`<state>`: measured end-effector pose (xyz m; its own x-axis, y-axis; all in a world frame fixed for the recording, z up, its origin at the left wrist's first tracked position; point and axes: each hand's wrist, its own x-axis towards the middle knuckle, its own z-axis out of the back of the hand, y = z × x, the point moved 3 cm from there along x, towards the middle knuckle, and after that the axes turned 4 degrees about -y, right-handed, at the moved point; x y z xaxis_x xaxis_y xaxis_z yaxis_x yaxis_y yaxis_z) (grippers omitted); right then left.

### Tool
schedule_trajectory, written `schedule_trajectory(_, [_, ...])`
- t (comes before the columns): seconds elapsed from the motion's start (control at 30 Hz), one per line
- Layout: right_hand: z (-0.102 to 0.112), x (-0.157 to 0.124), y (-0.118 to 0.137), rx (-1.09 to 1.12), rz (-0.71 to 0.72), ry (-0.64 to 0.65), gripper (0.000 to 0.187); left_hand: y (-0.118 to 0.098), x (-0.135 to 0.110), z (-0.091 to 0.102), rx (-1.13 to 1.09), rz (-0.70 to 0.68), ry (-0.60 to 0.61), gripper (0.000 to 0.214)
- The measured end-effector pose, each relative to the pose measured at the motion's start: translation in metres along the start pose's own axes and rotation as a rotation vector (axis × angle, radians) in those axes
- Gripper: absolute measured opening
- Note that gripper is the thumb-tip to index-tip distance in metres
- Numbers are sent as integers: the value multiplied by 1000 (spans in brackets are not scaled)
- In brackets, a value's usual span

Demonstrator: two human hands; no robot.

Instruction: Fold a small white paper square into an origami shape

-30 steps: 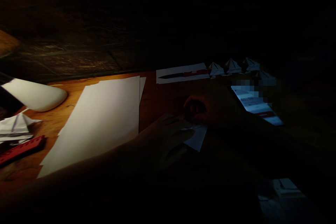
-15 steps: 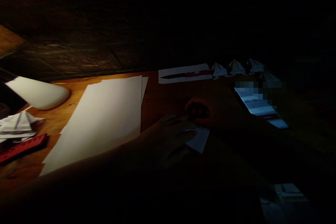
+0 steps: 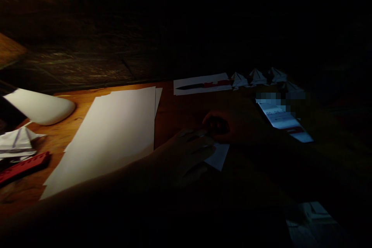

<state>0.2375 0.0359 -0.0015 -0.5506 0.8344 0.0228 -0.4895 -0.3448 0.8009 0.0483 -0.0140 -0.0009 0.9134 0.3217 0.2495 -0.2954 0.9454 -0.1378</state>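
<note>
The scene is very dark. My left hand (image 3: 186,151) lies with its fingers flat on a small folded piece of white paper (image 3: 220,156) on the wooden table (image 3: 180,106). My right hand (image 3: 229,126) is curled with its fingertips pressed on the paper's far edge, just beyond my left fingers. Most of the paper is hidden under both hands; only its right corner shows.
A stack of large white sheets (image 3: 116,131) lies left of my hands. A white lamp head (image 3: 40,106), a folded paper shape (image 3: 17,141) and a red ruler (image 3: 23,166) are at far left. A red-handled knife (image 3: 203,84) on paper, several folded paper shapes (image 3: 257,76) and a lit phone (image 3: 283,121) sit beyond.
Both hands stay on the small folded paper with only slight shifts; the view itself wobbles a little. Nothing else has moved.
</note>
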Motion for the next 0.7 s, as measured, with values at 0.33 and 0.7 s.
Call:
schedule_trajectory(0.33, [4,1,-3,84,30,22,31,1,-1,0,-29,7,-3,39])
schedule_trajectory(0.7, [7,1,-7,88,54,42,40,1,0,0,-39,15,10,38])
